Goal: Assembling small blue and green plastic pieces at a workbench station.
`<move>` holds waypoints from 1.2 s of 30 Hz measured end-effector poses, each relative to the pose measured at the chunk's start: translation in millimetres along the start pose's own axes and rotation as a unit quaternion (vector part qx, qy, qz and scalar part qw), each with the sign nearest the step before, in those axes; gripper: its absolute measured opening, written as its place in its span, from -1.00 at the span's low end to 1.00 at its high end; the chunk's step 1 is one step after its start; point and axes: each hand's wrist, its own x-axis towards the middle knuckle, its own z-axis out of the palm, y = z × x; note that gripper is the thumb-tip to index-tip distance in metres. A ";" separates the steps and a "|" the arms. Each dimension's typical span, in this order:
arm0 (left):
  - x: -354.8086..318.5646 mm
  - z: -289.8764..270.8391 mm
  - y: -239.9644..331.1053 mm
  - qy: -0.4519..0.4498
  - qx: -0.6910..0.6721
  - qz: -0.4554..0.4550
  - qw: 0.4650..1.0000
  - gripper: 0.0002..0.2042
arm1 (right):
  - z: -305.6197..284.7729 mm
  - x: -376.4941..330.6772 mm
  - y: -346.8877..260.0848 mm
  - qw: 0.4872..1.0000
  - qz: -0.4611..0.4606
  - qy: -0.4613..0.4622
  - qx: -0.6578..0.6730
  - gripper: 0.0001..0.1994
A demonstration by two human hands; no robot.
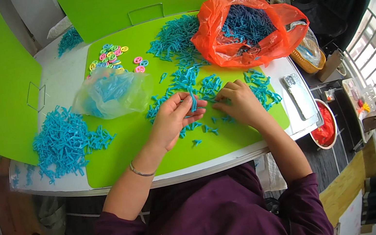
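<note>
Small blue plastic clips [194,101] stand up between the thumb and fingers of my left hand [173,119], which is closed on them over the green mat [164,153]. Just to the right, my right hand [241,103] reaches low over the mat with its fingers curled together. Whatever its fingertips hold, if anything, is too small to make out. Loose blue pieces [211,85] lie spread around and beyond both hands. A few single ones [197,142] are scattered on the nearer side.
A heap of blue pieces [60,142] sits at left. Behind it are a clear plastic bag [113,92] and pastel rings [111,54]. A red bag [215,39] of darker pieces stands at the far right, beside a teal pile [175,36]. A phone [296,95] lies by the right edge.
</note>
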 end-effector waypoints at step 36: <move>-1.1 5.3 -13.9 0.003 0.029 0.011 1.000 -0.72 | -8.9 -8.5 -34.3 0.966 -0.190 0.161 -0.066 -0.70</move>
